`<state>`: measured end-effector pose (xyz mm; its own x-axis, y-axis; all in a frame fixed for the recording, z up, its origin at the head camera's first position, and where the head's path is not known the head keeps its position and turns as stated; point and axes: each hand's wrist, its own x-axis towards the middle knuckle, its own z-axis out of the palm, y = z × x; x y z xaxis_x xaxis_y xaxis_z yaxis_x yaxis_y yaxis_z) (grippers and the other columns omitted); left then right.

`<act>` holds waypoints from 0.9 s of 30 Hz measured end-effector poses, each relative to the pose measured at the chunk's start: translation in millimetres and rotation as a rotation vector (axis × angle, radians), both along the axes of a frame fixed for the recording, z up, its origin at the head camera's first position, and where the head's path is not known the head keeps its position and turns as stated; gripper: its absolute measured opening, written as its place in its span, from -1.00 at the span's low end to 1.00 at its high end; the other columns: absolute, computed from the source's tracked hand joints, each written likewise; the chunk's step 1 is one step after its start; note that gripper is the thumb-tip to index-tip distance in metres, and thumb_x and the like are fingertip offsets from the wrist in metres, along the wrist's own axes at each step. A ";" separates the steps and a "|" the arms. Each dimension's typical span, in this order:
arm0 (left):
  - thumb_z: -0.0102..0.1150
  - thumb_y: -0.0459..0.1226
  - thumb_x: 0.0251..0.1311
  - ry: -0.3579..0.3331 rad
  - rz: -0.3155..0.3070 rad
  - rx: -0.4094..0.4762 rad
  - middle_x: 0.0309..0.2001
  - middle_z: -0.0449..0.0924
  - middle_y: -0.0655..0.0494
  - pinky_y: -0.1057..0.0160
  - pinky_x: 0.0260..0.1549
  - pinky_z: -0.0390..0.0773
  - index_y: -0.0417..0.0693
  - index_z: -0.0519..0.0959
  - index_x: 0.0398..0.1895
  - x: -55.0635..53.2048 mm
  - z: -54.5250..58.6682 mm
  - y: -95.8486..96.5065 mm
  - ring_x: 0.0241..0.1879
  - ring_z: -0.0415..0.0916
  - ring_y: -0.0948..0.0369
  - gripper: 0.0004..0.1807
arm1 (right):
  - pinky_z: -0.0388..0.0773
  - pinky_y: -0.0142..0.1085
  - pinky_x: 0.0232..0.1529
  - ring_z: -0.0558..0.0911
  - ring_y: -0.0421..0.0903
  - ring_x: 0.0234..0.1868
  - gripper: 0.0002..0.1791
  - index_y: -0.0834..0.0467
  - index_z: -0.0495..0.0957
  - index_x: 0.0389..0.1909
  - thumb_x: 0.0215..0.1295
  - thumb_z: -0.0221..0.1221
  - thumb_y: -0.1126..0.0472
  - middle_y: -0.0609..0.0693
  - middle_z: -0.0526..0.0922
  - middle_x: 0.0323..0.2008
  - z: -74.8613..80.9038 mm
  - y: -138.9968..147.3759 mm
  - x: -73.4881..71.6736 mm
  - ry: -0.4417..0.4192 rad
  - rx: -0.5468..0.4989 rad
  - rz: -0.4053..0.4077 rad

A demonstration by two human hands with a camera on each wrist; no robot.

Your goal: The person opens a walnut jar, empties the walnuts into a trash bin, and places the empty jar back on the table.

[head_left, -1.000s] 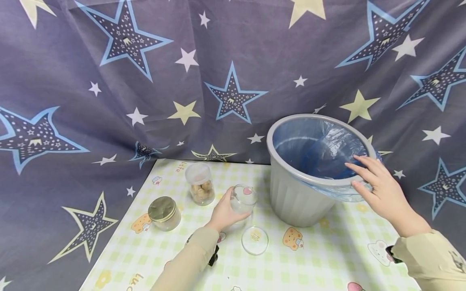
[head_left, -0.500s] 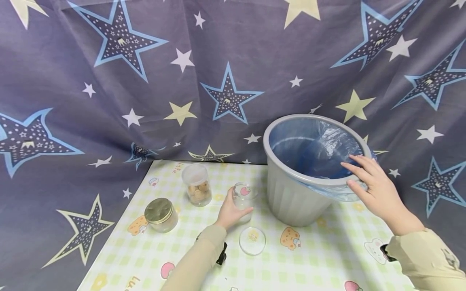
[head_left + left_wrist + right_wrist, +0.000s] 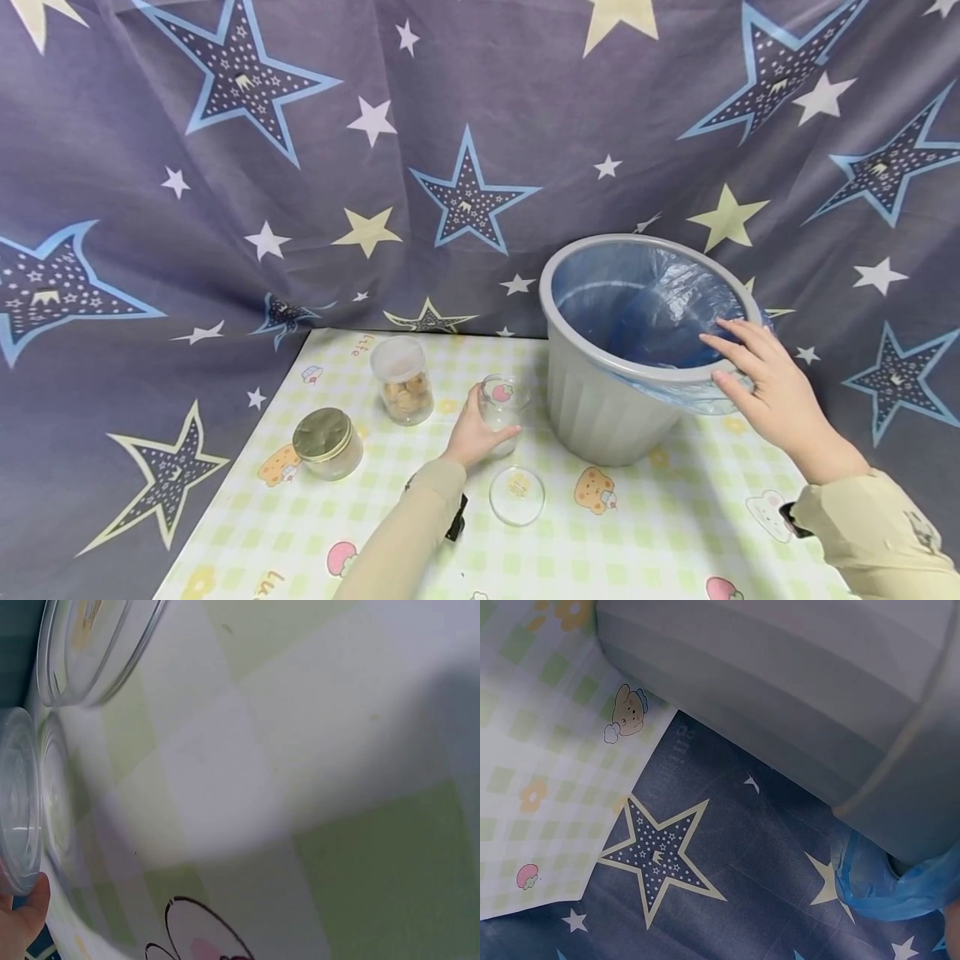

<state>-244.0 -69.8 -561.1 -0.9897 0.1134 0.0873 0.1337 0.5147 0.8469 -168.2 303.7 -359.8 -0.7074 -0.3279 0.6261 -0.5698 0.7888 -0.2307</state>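
Note:
My left hand (image 3: 477,433) grips a clear jar (image 3: 504,408) by its side, thumb in front and fingers behind. The jar is upright, at or just above the table; nothing is visible inside it. A round clear lid (image 3: 517,497) lies flat in front of it, also in the left wrist view as a lid (image 3: 105,652) near the jar's base (image 3: 21,802). My right hand (image 3: 772,392) is at the near right rim of a grey trash bin (image 3: 600,400), its fingers spread over the opening. A blue trash bag (image 3: 678,292) lines the bin and folds over that rim.
Left of my left hand stands a clear jar of brown pieces (image 3: 407,392) with a whitish lid. A low jar with a gold lid (image 3: 327,443) is farther left. The checked tablecloth (image 3: 622,558) ends at the star-patterned curtain (image 3: 315,208) behind.
The clear jar in my left hand has come down and slightly away from me, and now stands straighter. My right hand stays at the bin rim. The view has shifted slightly.

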 end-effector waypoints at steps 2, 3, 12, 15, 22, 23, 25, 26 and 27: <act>0.47 0.04 -0.18 -0.008 -0.009 0.003 0.33 0.22 -0.28 -0.14 0.27 0.27 -0.16 -0.03 0.43 -0.7 0.7 -0.7 0.28 0.25 -0.18 0.18 | -0.07 -0.04 0.48 0.25 0.27 0.28 -0.57 0.19 0.50 0.14 0.37 0.06 0.03 0.33 0.40 0.18 0.1 -0.3 0.3 0.001 -0.001 0.001; 0.47 0.04 -0.18 -0.012 -0.012 0.001 0.33 0.22 -0.29 -0.14 0.28 0.27 -0.16 -0.04 0.43 -1.1 1.3 -0.9 0.28 0.25 -0.18 0.18 | -0.07 -0.04 0.48 0.25 0.28 0.28 -0.57 0.20 0.50 0.13 0.37 0.05 0.03 0.33 0.40 0.18 0.1 -0.3 0.4 0.002 -0.002 0.002; 0.40 -0.01 -0.05 -0.011 -0.052 -0.011 0.32 0.20 -0.36 -0.14 0.27 0.28 -0.22 -0.07 0.42 -2.0 5.8 -1.7 0.28 0.25 -0.21 0.11 | -0.08 -0.04 0.48 0.26 0.27 0.28 -0.55 0.21 0.51 0.12 0.39 0.03 -0.01 0.33 0.41 0.17 0.4 -0.4 0.3 0.009 -0.009 0.005; 0.35 -0.02 0.01 -0.024 -0.072 -0.013 0.34 0.16 -0.35 -0.13 0.27 0.29 -0.23 -0.09 0.43 -1.3 8.7 -3.2 0.28 0.24 -0.21 0.07 | -0.07 -0.03 0.48 0.26 0.27 0.29 -0.55 0.21 0.51 0.12 0.39 0.03 -0.01 0.33 0.41 0.17 0.1 -0.4 0.0 0.010 -0.012 0.006; 0.40 0.00 -0.05 -0.054 -0.092 -0.039 0.31 0.22 -0.30 -0.11 0.23 0.34 -0.11 -0.04 0.42 -2.0 9.2 -7.1 0.27 0.29 -0.16 0.07 | -0.09 -0.05 0.49 0.25 0.27 0.29 -0.55 0.22 0.51 0.11 0.39 0.03 0.00 0.34 0.41 0.17 -0.2 -0.6 0.1 0.012 -0.017 0.006; 0.41 0.00 -0.07 -0.051 -0.095 -0.042 0.30 0.25 -0.31 -0.11 0.23 0.35 -0.10 -0.03 0.42 -2.6 8.8 -8.0 0.26 0.30 -0.16 0.08 | -0.09 -0.06 0.49 0.25 0.27 0.29 -0.55 0.22 0.51 0.11 0.39 0.03 0.00 0.34 0.41 0.17 -0.2 -0.7 0.2 0.012 -0.019 0.006; 0.43 0.02 -0.11 -0.050 -0.099 -0.043 0.27 0.29 -0.30 -0.11 0.22 0.35 -0.10 -0.01 0.41 -3.8 8.4 -10.2 0.25 0.31 -0.15 0.09 | -0.10 -0.06 0.49 0.25 0.27 0.29 -0.55 0.22 0.51 0.11 0.39 0.03 -0.01 0.34 0.41 0.17 -0.1 -0.7 0.2 0.013 -0.019 0.005; 0.44 0.03 -0.12 -0.052 -0.102 -0.044 0.27 0.30 -0.30 -0.11 0.23 0.35 -0.10 -0.01 0.41 -4.2 8.4 -11.6 0.25 0.32 -0.15 0.10 | -0.10 -0.06 0.49 0.25 0.27 0.29 -0.55 0.22 0.51 0.11 0.39 0.03 -0.01 0.34 0.41 0.17 0.0 -0.7 0.2 0.014 -0.019 0.005; 0.45 0.04 -0.13 -0.055 -0.105 -0.049 0.26 0.31 -0.30 -0.10 0.23 0.35 -0.08 0.00 0.40 -4.7 8.4 -13.1 0.24 0.32 -0.15 0.10 | -0.10 -0.06 0.49 0.25 0.27 0.29 -0.55 0.22 0.51 0.11 0.39 0.03 -0.01 0.34 0.41 0.17 0.0 -0.7 0.1 0.015 -0.019 0.005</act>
